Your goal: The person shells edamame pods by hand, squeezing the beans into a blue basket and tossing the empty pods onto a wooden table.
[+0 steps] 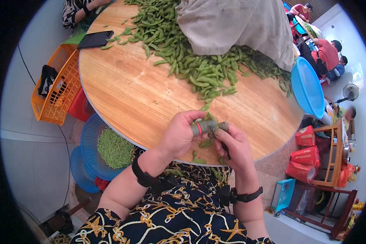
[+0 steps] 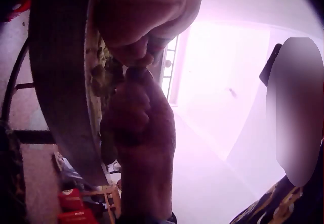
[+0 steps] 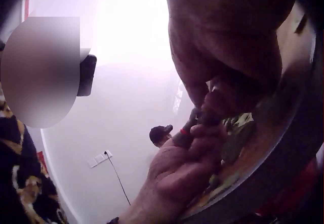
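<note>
In the head view both hands meet over the table's near edge. My left hand point(image 1: 178, 133), with a grey cover and red band on one finger, pinches a green pod point(image 1: 208, 116). Against it, my right hand point(image 1: 237, 149) has its thumb and covered finger closed on the same pod's lower end, which is largely hidden. The left wrist view shows the left hand point(image 2: 152, 14) dark above the right hand point(image 2: 139, 115), fingertips touching. In the right wrist view the right hand point(image 3: 228, 47) covers the pod, beside the left hand point(image 3: 177, 176).
A big pile of pods point(image 1: 207, 73) lies on the round table point(image 1: 122, 89), partly under a beige cloth point(image 1: 236, 24). A phone point(image 1: 95, 39) is at the left edge. Blue baskets point(image 1: 89, 140), one holding shelled beans point(image 1: 114, 148), stand below left; another blue basket point(image 1: 308, 87) is at right.
</note>
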Demonstrator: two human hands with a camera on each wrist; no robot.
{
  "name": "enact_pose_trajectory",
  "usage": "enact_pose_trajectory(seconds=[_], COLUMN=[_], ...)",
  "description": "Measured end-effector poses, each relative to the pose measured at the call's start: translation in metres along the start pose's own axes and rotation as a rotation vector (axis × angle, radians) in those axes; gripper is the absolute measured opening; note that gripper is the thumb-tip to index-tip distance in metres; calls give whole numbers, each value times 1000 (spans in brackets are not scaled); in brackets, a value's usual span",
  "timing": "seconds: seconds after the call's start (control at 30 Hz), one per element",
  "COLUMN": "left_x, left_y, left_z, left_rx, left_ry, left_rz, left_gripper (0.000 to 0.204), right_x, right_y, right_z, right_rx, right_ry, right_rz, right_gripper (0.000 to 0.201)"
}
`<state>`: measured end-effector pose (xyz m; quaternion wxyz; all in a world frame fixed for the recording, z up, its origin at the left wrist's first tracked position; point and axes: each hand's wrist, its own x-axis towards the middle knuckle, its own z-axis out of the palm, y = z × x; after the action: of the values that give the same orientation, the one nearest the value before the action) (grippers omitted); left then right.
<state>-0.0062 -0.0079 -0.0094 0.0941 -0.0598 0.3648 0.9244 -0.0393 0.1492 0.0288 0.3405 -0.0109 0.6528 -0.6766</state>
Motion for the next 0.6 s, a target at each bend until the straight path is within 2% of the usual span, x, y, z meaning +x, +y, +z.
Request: enact_pose_trajectory(seconds=[0.07,0.13,0.17,0.23,0.27,0.33,0.37,0.43,0.5,0.57,0.6], left_x=[0,1,1,1,1,1,1,1,3,4,3], left_y=[1,1,1,1,2,6,8,3,-1,-3,-2], left_z=[2,0,-1,-2,-1,0,0,-2,-2,0,1], left_rx=[-44,-54,-65,-68,-69,-59,-49,-1,46,747,749], left_ry=[38,33,29,54,77,104,131,150,166,90,87], left_rz=[-27,-8,12,14,16,18,20,37,52,429,427], left_gripper=[15,16,17,18,19,19,20,20,20,18,18], right_x=[1,1,1,1,2,3,3,2,1,0,1], right_y=[2,3,4,5,6,5,2,-5,-9,-9,-8], right_z=[0,0,0,2,1,-7,-12,-20,-25,-25,-22], right_rx=[-27,-258,-258,-670,-670,-613,-614,-503,-513,-520,-587], right_ry=[-4,98,98,205,205,348,348,479,484,484,483], right_rz=[-24,-108,-107,-396,-395,-414,-414,-272,-282,-290,-339], right_gripper=[13,14,14,14,14,13,13,12,12,11,11])
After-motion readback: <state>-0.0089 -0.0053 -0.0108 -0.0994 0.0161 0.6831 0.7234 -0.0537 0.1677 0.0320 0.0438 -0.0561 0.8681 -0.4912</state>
